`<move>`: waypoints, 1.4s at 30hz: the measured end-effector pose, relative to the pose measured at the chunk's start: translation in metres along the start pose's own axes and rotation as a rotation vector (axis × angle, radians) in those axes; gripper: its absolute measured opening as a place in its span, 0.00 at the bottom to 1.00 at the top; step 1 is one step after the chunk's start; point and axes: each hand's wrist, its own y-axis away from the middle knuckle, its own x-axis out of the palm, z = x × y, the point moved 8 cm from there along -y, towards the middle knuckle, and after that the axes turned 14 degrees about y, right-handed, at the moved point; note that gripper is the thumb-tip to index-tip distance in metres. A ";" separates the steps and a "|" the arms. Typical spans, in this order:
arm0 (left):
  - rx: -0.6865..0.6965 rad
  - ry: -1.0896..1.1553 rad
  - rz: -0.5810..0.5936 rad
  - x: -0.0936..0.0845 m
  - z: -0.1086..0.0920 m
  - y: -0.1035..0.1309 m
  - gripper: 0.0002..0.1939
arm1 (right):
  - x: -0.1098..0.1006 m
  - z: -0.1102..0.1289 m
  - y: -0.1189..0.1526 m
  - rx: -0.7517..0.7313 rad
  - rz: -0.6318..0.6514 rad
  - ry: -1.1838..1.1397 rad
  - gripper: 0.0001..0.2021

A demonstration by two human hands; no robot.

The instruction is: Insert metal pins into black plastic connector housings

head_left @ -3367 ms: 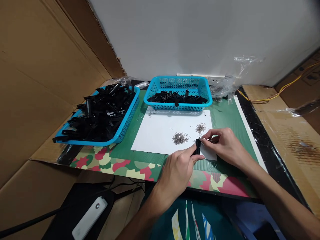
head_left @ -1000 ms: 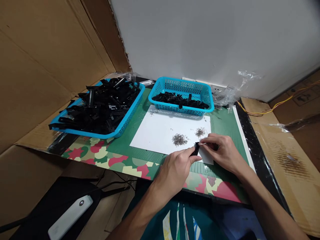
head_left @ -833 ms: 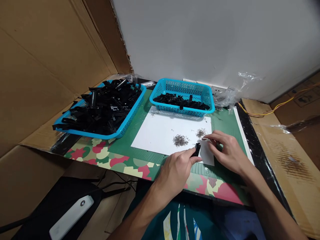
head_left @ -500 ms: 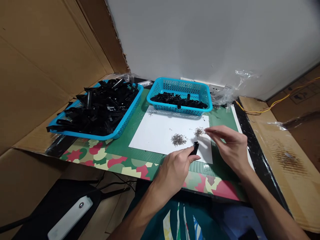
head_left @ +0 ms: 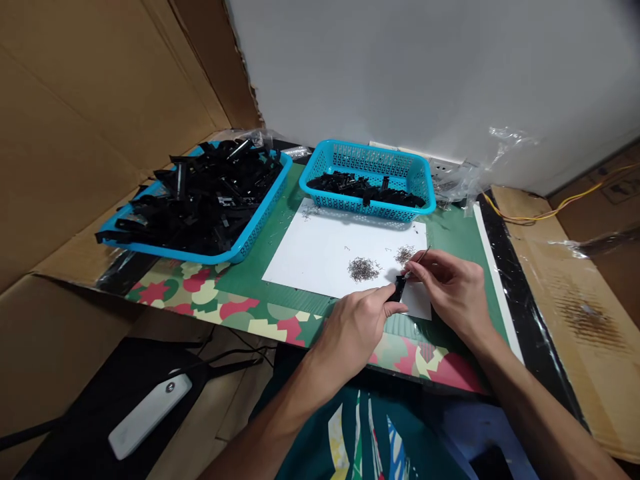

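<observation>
My left hand (head_left: pixel 363 323) is closed on a small black plastic part (head_left: pixel 399 288), pinched between thumb and fingers with its far end sticking out. My right hand (head_left: pixel 453 283) is closed at that far end, its fingertips round a thin metal tool (head_left: pixel 424 255) that looks like tweezers. The tool's tip meets the black part; whether a wire piece is in it is too small to tell. Just beyond the hands, a larger pile of small bent wire pieces (head_left: pixel 364 269) and a smaller wire pile (head_left: pixel 404 255) lie on a white sheet (head_left: pixel 310 257).
A blue basket (head_left: pixel 260 223) heaped with black plastic parts stands at the left. Behind the sheet stands a smaller blue basket (head_left: pixel 367 205) with more black parts. Cardboard (head_left: pixel 100 100) walls the left side. Clear plastic wrap (head_left: pixel 460 183) and a power strip (head_left: pixel 443 167) lie along the wall.
My right hand has moved from beside the smaller wire pile toward me and left, to the black part's end. The thin tool now shows in it. The left hand keeps its hold.
</observation>
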 end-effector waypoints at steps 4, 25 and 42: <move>0.003 0.006 0.006 0.002 0.003 0.000 0.12 | -0.001 0.004 0.003 -0.042 -0.042 0.068 0.07; -0.139 0.599 -0.438 -0.042 0.030 0.012 0.12 | 0.018 0.009 -0.005 -0.138 0.088 0.205 0.08; -0.140 0.592 -0.337 -0.039 0.029 0.008 0.12 | 0.045 0.021 -0.030 -0.176 0.334 0.315 0.08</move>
